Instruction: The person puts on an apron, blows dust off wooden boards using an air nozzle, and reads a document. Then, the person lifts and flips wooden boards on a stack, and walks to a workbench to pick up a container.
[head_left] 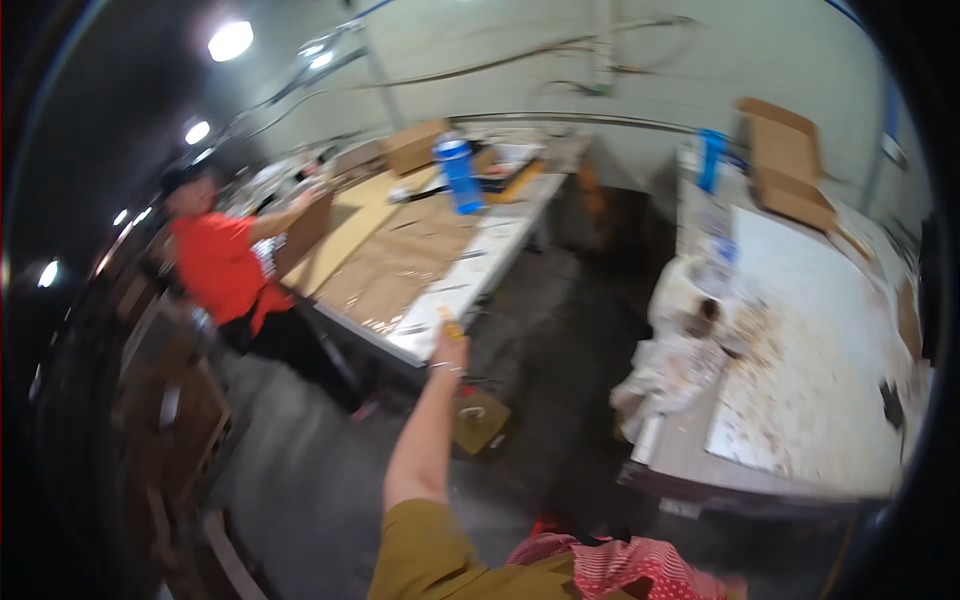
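Note:
My left hand (450, 352) reaches forward, a bracelet on its wrist, to the near corner of the long worktable (408, 338). Its fingers are closed on a small yellow object (453, 327), too blurred to name. Whether the hand touches the table edge I cannot tell. Beyond it, brown sheet material (400, 258) under shiny clear film covers the table's middle. A pink dotted cloth (650, 568) lies against my body at the lower edge. At the cloth's right end a blurred patch of my right hand (736, 588) shows, its fingers hidden.
A co-worker in a red shirt (215, 260) stands left of the worktable, holding a brown panel (303, 240). A blue bottle (459, 175) and a cardboard box (415, 147) stand farther back. At right, a stained white-topped table (800, 400) bears crumpled plastic (672, 375) and an open carton (785, 160).

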